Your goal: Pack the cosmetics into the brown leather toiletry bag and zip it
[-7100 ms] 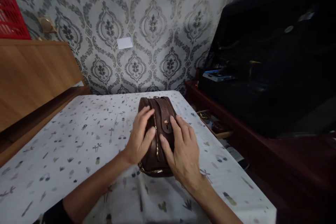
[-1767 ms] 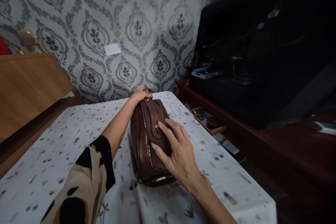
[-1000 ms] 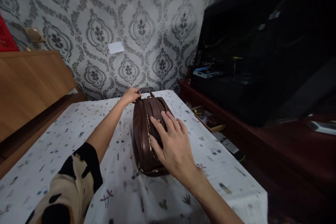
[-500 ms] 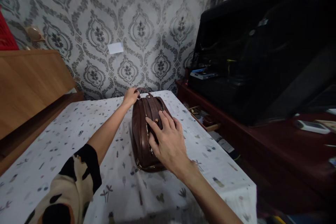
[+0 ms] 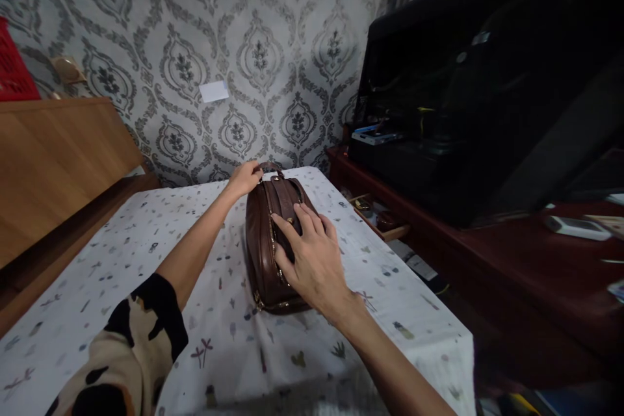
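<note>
A brown leather bag (image 5: pixel 260 244) with gold-coloured zips lies on a white patterned cloth (image 5: pixel 219 338). At the bag's far end my left hand (image 5: pixel 245 178) has its fingers closed at the base of the looped handle. My right hand (image 5: pixel 316 260) rests over the bag's upper face with its fingers spread, touching the leather beside an open zip. The palm hides the bag's near right part.
On the right, a large black television (image 5: pixel 439 110) stands on a dark red cabinet (image 5: pixel 511 273) with an open drawer (image 5: pixel 396 232). A wooden headboard (image 5: pixel 63 162) is on the left. Patterned wallpaper covers the wall behind.
The view has shifted slightly. Both hands keep nearly the same places on the bag, and the left fingers look a little more curled at the handle.
</note>
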Motion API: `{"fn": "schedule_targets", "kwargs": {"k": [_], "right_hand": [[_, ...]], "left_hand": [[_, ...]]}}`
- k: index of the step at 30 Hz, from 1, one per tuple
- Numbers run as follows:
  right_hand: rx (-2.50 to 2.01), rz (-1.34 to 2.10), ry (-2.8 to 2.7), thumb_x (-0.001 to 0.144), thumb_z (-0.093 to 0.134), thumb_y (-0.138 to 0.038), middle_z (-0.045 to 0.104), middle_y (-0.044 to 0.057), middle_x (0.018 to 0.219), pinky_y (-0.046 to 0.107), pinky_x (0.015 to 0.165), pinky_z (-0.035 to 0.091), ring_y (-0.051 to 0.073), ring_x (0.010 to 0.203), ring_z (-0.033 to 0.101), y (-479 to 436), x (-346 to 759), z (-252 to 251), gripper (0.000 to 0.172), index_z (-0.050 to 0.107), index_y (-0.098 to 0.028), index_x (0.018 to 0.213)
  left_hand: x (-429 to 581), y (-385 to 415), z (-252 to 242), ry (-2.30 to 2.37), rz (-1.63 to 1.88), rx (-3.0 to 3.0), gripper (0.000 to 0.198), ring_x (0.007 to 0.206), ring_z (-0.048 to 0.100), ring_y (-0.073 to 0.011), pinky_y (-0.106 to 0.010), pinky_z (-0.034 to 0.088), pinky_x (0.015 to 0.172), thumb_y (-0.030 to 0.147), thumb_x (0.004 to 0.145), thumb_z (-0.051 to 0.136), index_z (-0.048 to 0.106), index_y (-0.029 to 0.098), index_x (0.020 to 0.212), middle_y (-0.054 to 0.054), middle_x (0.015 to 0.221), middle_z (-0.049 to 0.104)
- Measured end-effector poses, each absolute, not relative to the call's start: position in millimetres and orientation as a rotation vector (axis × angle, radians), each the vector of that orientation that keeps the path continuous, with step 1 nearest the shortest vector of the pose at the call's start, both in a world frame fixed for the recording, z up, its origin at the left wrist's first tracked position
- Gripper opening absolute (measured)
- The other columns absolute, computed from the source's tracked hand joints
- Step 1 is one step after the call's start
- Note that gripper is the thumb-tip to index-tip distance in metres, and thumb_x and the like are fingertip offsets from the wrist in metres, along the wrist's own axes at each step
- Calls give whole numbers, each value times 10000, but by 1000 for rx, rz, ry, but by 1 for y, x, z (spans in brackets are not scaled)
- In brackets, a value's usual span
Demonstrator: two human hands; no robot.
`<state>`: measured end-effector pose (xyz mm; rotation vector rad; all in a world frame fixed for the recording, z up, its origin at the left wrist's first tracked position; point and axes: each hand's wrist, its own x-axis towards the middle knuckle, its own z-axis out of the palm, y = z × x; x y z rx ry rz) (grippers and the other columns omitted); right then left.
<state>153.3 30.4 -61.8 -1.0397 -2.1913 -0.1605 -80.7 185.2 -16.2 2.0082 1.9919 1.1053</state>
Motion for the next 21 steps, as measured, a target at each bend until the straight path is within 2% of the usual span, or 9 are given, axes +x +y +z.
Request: {"fn": "schedule_targets", "kwargs": {"k": [3,7,15,21], "right_hand": [[-1021,-152,-2161,968,579,-324,540,243,1480,577,1156,378,380,1411,484,31,154,-63,485,629,-186,1430],[-1003,-109,-2124,965,585,-329,545,230,1476,549,1152,406,364,1394,500,31,156,-62,471,643,-167,1404],[-1020,-104,-2102,987,560,-338,545,211,1487,596,1171,355,375,1443,441,26,157,-65,446,646,-198,1402],[-1062,-99,-2079,975,602,-392,418,263,1568,580,1140,385,411,1471,391,25,157,-65,472,648,-201,1405]], "left_hand": [[-80,187,-19,1956,1055,1985,161,735,578,-215,-318,424,731,335,815,663,608,198,751,-9,690,594],[-78,186,-26,1927,1009,1960,145,684,541,-182,-297,419,685,316,781,676,594,197,800,5,702,579],[-70,190,-10,1910,933,2024,164,718,552,-187,-300,427,717,316,746,672,652,184,841,-7,729,619],[-42,209,-1,1826,880,2096,246,804,613,-200,-287,442,737,381,753,663,752,191,879,-17,803,711]]}}
